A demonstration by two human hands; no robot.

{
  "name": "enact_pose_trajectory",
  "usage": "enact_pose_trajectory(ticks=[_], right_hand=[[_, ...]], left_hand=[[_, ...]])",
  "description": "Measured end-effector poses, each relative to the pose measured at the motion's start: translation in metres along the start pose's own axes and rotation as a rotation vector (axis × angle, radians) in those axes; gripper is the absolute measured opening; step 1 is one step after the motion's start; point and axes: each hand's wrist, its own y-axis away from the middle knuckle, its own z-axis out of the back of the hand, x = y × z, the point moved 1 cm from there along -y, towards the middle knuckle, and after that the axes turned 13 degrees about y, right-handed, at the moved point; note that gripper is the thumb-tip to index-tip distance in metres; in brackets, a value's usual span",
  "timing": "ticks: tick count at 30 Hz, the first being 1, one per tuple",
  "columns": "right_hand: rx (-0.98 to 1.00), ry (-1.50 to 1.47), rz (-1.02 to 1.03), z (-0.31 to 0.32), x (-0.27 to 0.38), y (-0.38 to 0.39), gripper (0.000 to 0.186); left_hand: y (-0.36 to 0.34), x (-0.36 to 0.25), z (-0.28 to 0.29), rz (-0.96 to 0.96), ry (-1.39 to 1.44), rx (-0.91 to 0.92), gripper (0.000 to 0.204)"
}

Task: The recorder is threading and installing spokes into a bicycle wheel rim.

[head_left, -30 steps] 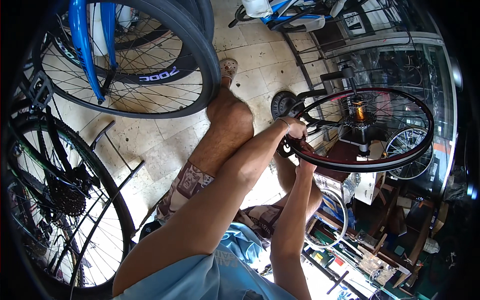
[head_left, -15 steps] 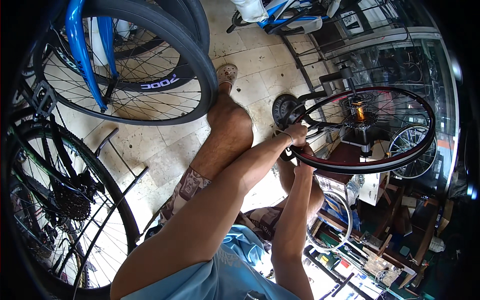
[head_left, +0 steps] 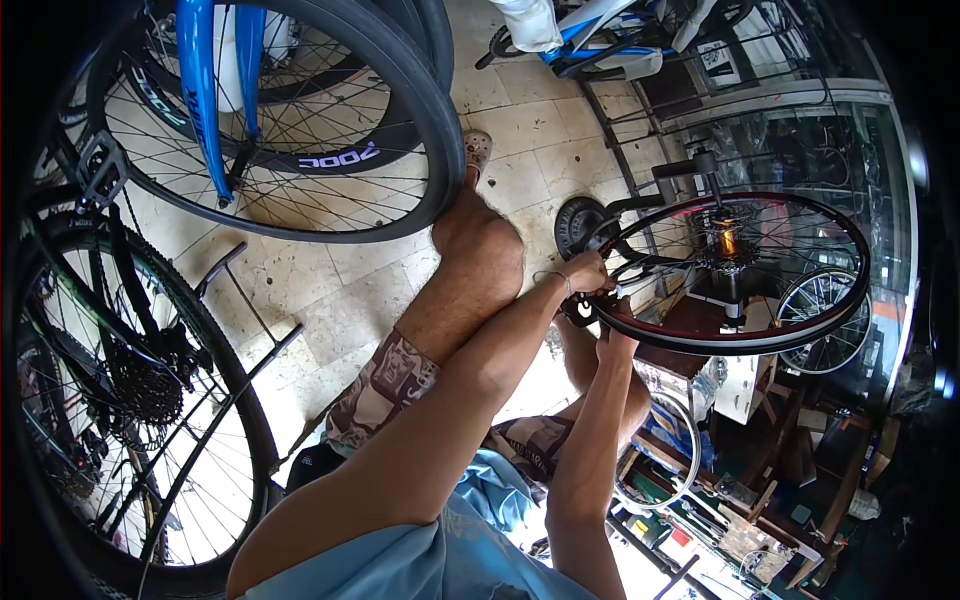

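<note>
The bare wheel point(head_left: 735, 275) sits right of centre, mounted flat on a truing stand point(head_left: 735, 300), its dark rim edged with red and a cluster of sprockets point(head_left: 725, 245) at the hub. My left hand point(head_left: 585, 272) reaches across my knee to the wheel's left edge, fingers curled in among the spokes around something small and dark; I cannot tell exactly what it is pinching. My right hand point(head_left: 612, 340) comes up from below and closes on the near-left part of the rim, gripping it. Just beyond my left hand, on the far side, lies a round black disc point(head_left: 580, 225) on the floor. My bent left knee point(head_left: 480, 250) rises just left of the hands. Farther left a large tyred wheel point(head_left: 290, 120) with a blue fork point(head_left: 200, 90) stands on the tiled floor point(head_left: 330, 290), and near left is another bicycle's rear wheel with its cassette point(head_left: 145, 385). A smaller wheel point(head_left: 825, 320) leans right of the stand.
</note>
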Motion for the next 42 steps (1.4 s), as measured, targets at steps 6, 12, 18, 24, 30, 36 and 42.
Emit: enact_pose_trajectory(ticks=[6, 12, 18, 24, 30, 36, 42], right_hand=[[0.254, 0.020, 0.162, 0.002, 0.004, 0.003, 0.025], [0.369, -0.104, 0.092, 0.005, 0.005, -0.006, 0.029], [0.261, -0.021, 0.111, 0.013, 0.000, -0.028, 0.029], [0.068, 0.075, 0.147, -0.041, 0.010, 0.006, 0.030], [-0.059, 0.256, -0.019, -0.014, 0.031, 0.007, 0.018], [-0.017, 0.309, 0.011, -0.004, 0.021, -0.006, 0.031], [0.095, 0.223, 0.104, -0.002, 0.008, -0.019, 0.025]], left_hand=[[0.003, 0.001, -0.006, -0.141, -0.152, 0.040, 0.009], [0.000, -0.021, -0.018, -0.245, -0.578, 0.104, 0.004], [-0.015, -0.026, 0.003, -0.145, -0.219, 0.347, 0.020], [-0.007, -0.004, 0.021, -0.121, -0.162, 0.300, 0.032], [-0.007, -0.033, 0.008, 0.060, -0.144, 0.420, 0.032], [-0.011, -0.030, 0.012, 0.000, -0.201, 0.488, 0.028], [-0.026, -0.019, 0.009, -0.102, -0.321, 0.482, 0.025]])
